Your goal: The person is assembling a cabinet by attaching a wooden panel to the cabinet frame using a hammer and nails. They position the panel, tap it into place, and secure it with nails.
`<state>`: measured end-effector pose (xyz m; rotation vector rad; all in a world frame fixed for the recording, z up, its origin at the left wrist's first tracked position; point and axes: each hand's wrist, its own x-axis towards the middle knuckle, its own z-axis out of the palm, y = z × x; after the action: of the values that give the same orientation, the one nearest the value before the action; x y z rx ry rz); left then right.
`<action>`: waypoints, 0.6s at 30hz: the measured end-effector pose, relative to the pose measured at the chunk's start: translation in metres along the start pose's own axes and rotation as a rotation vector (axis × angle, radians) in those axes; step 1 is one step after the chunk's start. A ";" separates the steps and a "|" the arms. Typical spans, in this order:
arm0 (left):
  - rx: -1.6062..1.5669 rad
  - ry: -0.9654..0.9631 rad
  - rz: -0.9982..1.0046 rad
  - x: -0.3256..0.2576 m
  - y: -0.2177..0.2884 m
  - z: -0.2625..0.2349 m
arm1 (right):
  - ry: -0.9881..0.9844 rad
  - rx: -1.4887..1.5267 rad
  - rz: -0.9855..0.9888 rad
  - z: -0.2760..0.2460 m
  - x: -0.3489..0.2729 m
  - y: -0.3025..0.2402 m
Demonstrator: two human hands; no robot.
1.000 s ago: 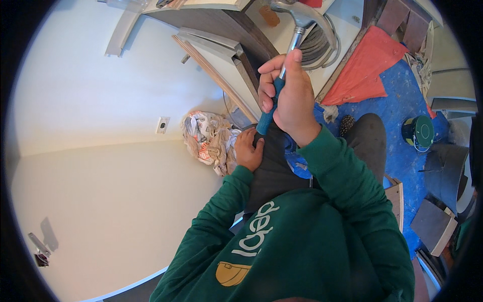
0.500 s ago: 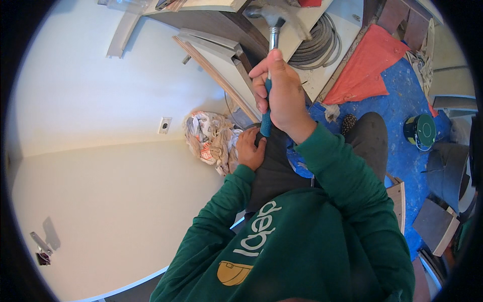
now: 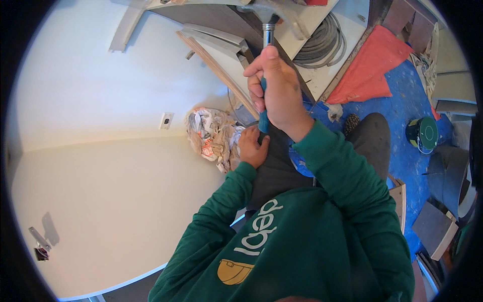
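— Where's the hammer (image 3: pixel 265 30)?
— Raised above the knee; the right hand (image 3: pixel 276 90) is clenched round its teal grip, steel head beyond the knuckles.
— How will it handle?
— Probably head-heavy and stiff; hold low on the grip.
— The left hand (image 3: pixel 251 146)?
— Curled below, pinching something hidden.

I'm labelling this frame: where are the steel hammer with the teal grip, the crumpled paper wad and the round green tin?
steel hammer with teal grip (image 3: pixel 268 36), head view, shaft
crumpled paper wad (image 3: pixel 211 136), head view, middle
round green tin (image 3: pixel 422 135), head view, lid
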<state>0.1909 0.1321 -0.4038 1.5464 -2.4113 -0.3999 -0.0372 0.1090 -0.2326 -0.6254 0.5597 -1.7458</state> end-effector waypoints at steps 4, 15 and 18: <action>-0.004 0.022 0.014 0.000 0.003 0.001 | 0.031 0.000 0.027 -0.002 0.001 0.006; -0.399 0.228 -0.083 0.027 0.040 -0.036 | 0.263 -0.019 0.169 -0.121 -0.040 -0.019; -0.349 0.487 0.111 0.087 0.100 -0.089 | 0.445 -0.105 0.334 -0.177 -0.056 0.003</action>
<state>0.1021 0.0842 -0.2797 1.1865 -1.9207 -0.3498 -0.1409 0.1715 -0.3735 -0.1911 1.0093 -1.5431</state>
